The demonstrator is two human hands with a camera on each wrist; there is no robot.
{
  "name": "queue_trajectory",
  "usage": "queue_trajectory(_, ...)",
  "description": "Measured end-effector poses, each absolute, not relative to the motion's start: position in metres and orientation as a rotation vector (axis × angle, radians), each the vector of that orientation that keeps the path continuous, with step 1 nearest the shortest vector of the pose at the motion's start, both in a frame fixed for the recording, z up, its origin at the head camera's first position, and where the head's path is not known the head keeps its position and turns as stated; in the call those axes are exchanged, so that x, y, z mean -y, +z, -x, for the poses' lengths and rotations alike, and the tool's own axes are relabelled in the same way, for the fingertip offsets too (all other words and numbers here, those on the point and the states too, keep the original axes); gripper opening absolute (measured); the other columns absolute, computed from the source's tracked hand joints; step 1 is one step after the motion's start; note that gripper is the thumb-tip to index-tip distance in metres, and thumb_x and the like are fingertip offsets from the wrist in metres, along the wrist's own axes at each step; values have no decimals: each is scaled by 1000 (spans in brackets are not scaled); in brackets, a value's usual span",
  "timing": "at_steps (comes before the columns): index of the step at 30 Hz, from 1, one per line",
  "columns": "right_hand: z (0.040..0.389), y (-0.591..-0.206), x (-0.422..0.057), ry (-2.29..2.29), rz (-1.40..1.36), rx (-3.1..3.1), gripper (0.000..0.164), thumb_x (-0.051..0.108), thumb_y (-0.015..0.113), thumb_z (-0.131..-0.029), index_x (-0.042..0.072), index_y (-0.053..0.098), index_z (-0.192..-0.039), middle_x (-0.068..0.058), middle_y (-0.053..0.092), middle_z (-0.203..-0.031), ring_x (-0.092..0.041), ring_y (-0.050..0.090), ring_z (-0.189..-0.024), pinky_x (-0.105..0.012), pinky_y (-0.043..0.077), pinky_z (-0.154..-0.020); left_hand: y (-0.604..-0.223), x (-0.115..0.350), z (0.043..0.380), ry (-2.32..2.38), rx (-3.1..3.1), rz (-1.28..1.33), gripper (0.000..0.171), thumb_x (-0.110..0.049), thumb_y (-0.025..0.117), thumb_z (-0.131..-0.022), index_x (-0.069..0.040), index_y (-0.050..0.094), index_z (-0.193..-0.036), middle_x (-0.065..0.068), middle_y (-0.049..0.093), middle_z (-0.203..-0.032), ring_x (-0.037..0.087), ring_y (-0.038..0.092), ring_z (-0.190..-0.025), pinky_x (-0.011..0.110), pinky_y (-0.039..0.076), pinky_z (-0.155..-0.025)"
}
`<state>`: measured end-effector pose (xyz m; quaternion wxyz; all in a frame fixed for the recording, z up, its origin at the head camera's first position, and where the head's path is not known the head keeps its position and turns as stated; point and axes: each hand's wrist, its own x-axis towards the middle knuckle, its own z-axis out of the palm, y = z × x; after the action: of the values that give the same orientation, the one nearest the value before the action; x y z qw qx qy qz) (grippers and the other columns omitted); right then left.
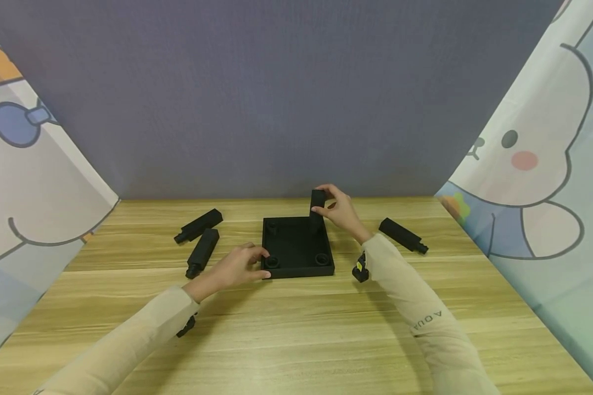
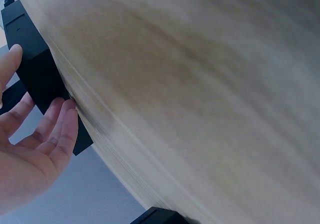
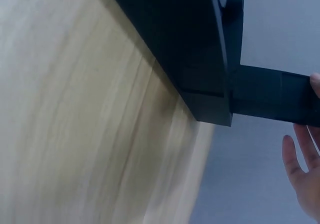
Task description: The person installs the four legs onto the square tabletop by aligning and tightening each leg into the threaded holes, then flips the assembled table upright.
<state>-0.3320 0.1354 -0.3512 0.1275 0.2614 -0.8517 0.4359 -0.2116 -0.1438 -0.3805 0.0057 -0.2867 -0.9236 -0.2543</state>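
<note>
A flat black square plastic base (image 1: 296, 247) with round corner sockets lies mid-table on the light wooden table (image 1: 296, 329). A black rectangular plastic leg (image 1: 318, 208) stands upright at its far right corner. The right hand (image 1: 340, 211) pinches that leg's top between thumb and curled fingers. The left hand (image 1: 237, 267) rests its straight, loosely spread fingers against the base's near left corner.

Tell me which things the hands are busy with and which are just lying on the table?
In use:
- flat square black tray, steadied by the left hand
- upright black square leg, gripped by the right hand at the tray's far right corner

Lying about:
- two black legs on the left
- one black leg on the right
- wooden table
</note>
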Motion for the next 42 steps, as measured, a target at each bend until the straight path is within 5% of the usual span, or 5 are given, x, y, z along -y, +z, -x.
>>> queue_trajectory(13, 336, -338, -147, 1270, -914, 2583, 51, 10, 69, -81, 4, 48, -127, -15, 54, -117, -28, 54, -103, -43, 50, -80, -381, 144, 211, -787, 2897, 891, 41, -34, 70, -80, -10, 60, -112, 6, 58, -102, 20, 59, -87, 30, 50, -72)
queue_trajectory(30, 335, -348, -142, 1269, -783, 2493, 47, 13, 73, -78, 7, 53, -121, -16, 59, -105, -33, 59, -95, -41, 50, -74, -380, 144, 213, -790, 2897, 895, 42, -33, 70, -80, -10, 59, -113, 8, 59, -102, 22, 59, -89, 32, 51, -73)
queue_trajectory(42, 340, -333, -149, 1364, -971, 2613, 57, 6, 68, -81, 5, 43, -132, -15, 46, -134, -31, 49, -113, -49, 45, -90, -381, 142, 214, -775, 2942, 831, 43, -35, 70, -79, -12, 60, -114, 7, 59, -108, 24, 61, -93, 37, 52, -77)
